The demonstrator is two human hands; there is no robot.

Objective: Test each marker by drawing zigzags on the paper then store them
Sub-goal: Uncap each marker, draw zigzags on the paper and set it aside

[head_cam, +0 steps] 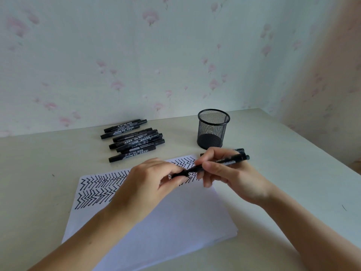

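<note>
Both hands meet above the upper part of the paper [156,218], which lies on the table [283,173]. The right hand [224,173] grips a black marker [220,162] by its barrel, fingers curled round it, with the far end of the marker pointing right and away. The left hand [150,182] pinches the cap [178,174] at the marker's near end between thumb and fingertips. Whether the cap is fully seated on the marker cannot be told.

The paper bears two rows of black zigzags [97,189] along its far edge; the hands hide part of them. The rest of the sheet is blank.

A pile of markers [132,140] lies on the table beyond the paper, to the left, all capped and roughly parallel. A mesh cup [213,129] stands upright beyond the right hand, well apart from the pile. One further pen [239,150] lies on the table just behind the right hand, near the base of the cup, mostly hidden.
</note>
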